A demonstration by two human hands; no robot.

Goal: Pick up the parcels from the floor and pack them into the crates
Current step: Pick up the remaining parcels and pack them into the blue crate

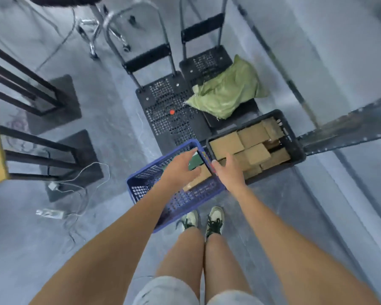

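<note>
A blue plastic crate stands on the floor just ahead of my feet, with a black crate to its right. The black crate is packed with several brown cardboard parcels. Both my hands hold a flat green parcel with a dark edge over the blue crate's right side. My left hand grips its left side, and my right hand holds its right edge. A brown parcel lies in the blue crate beneath my hands, partly hidden.
Two black perforated hand trolleys stand beyond the crates, and a green sack lies on the right one. Black table legs and a yellow tabletop stand at the left. Cables and a power strip lie on the floor.
</note>
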